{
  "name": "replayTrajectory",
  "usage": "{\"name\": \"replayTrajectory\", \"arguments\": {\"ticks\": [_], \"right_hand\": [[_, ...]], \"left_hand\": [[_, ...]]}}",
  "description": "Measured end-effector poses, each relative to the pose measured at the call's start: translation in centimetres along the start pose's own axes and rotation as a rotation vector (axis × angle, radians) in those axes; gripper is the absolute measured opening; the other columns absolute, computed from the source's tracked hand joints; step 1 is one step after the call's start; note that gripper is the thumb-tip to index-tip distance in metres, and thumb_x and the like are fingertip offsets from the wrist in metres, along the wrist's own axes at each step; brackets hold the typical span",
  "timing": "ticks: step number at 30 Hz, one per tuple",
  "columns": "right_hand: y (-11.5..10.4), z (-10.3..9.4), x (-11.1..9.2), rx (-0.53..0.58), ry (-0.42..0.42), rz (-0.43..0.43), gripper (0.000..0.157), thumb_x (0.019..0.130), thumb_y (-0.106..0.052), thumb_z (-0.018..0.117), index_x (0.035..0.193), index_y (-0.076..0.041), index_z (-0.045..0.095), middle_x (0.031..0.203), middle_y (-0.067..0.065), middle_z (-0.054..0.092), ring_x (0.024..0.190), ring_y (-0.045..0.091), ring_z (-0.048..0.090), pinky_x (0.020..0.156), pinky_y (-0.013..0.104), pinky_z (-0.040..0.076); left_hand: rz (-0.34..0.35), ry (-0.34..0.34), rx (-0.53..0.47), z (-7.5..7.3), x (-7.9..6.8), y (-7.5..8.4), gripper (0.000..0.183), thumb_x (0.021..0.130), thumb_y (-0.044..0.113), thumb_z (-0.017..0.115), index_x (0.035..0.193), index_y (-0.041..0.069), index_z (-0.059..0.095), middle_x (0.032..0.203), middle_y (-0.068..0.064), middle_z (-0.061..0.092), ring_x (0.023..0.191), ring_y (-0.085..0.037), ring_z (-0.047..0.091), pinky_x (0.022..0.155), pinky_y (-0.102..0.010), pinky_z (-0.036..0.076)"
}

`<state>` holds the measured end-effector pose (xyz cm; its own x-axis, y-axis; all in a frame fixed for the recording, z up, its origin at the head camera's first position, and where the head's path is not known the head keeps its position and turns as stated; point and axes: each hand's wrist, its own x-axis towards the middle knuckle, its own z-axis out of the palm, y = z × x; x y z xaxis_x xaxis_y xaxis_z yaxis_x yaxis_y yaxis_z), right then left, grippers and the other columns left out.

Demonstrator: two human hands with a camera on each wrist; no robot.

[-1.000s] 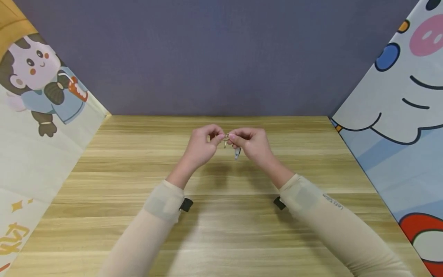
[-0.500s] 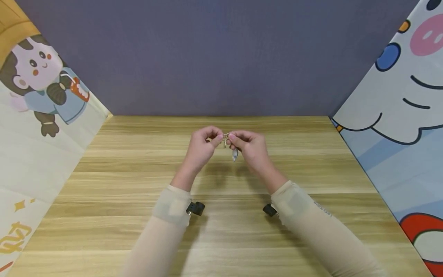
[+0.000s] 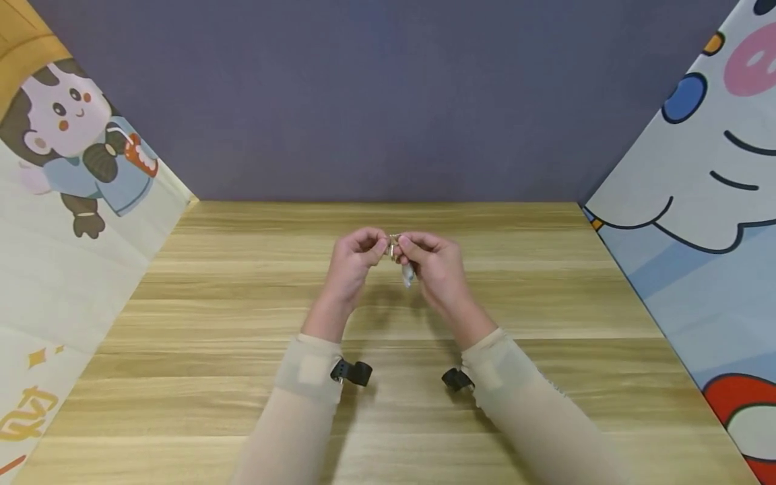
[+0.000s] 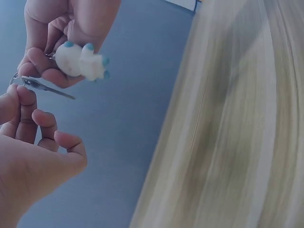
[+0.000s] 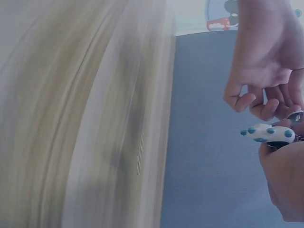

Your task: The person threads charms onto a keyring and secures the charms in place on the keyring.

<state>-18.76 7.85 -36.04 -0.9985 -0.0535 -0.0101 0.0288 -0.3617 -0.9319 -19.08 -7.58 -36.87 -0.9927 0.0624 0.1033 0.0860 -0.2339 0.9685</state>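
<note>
Both hands meet above the far part of the table, at a small metal key ring. My left hand pinches the ring between thumb and fingertips. From the other side my right hand pinches at the ring with thumb and forefinger, its other fingers curled. A key dangles from the ring between the hands. Below the right fingers hangs a small white figure charm with teal spots; in the right wrist view the charm sticks out past that hand. Fingertips hide part of the ring.
The wood-grain table lies beneath both arms. A grey-blue panel rises at its back. Printed cartoon panels stand at the left and right. A black wrist camera mount juts inward from the left sleeve.
The forearms and wrists have drawn closer together. The charm has swung slightly left and down, and the hands have shifted a little left. Both hands keep their pinch.
</note>
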Motion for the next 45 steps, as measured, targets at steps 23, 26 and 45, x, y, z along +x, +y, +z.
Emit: {"name": "replayTrajectory", "arguments": {"ticks": [23,26,45], "right_hand": [[-0.2,-1.0,-2.0,-0.5,0.072,-0.101,0.014,0.101,-0.01,0.072,0.101,0.003,0.078,0.091,0.019,0.076,0.071,0.015,0.063,0.061,0.023,0.054],[-0.4,-1.4,-2.2,-0.573,0.065,-0.129,0.015,0.102,-0.012,0.071,0.099,0.001,0.078,0.091,0.018,0.076,0.072,0.02,0.062,0.059,0.023,0.053],[0.1,-2.1,-2.3,-0.559,0.053,-0.127,0.015,0.103,-0.015,0.072,0.101,-0.001,0.079,0.09,0.013,0.077,0.072,0.016,0.065,0.062,0.022,0.053]], "left_hand": [[0.211,0.037,0.585,0.4,-2.3,0.7,0.008,0.098,0.012,0.076,0.099,0.004,0.08,0.089,-0.007,0.07,0.078,-0.017,0.051,0.062,-0.023,0.037],[0.285,0.018,0.701,0.7,-2.6,1.0,0.008,0.1,0.012,0.075,0.101,0.006,0.08,0.089,-0.008,0.071,0.076,-0.018,0.051,0.062,-0.024,0.038],[0.28,0.062,0.678,1.5,-2.9,0.1,0.006,0.099,0.007,0.074,0.094,0.005,0.077,0.086,-0.008,0.07,0.076,-0.019,0.05,0.061,-0.024,0.035]]}}
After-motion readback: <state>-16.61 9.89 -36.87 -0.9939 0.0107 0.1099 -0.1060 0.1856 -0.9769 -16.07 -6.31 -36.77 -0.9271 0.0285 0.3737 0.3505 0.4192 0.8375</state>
